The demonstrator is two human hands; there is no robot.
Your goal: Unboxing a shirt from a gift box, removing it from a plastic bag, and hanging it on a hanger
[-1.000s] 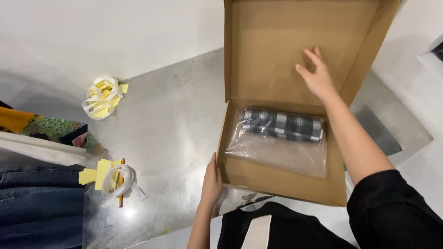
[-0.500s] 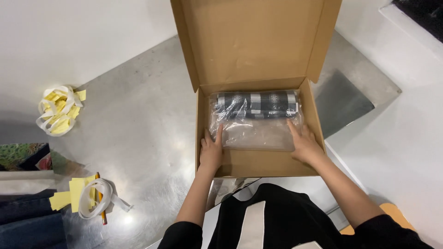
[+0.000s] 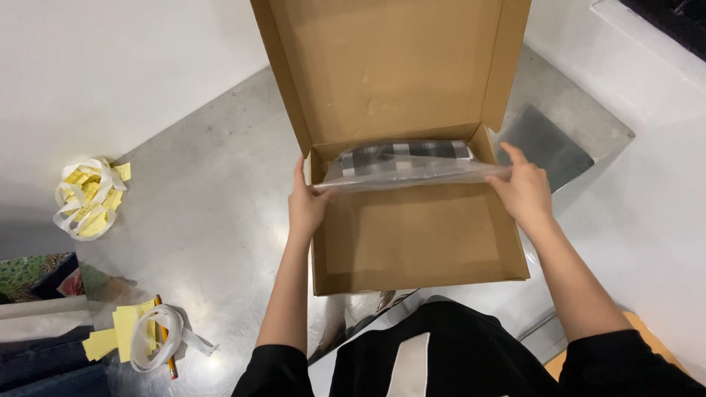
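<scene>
While the cardboard box [image 3: 412,220] sits open on the metal worktop [image 3: 213,220], the left hand [image 3: 307,202] and right hand [image 3: 523,190] each pinch an end of a clear plastic bag [image 3: 412,170] holding checked fabric, lifted at the box's back wall. Yellow paper scraps [image 3: 90,198] lie well apart.

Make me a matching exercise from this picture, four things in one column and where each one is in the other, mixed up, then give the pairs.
Things:
1. left hand
2. right hand
3. pencil
4. checked cloth in a clear bag

Places:
A. at the back of the open cardboard box, lifted at its front edge
B. on the bag's right corner
C. beside yellow paper slips on the metal table
D. on the bag's left corner, at the box's left wall

Pairs: 1-D, 2-B, 3-C, 4-A
</scene>
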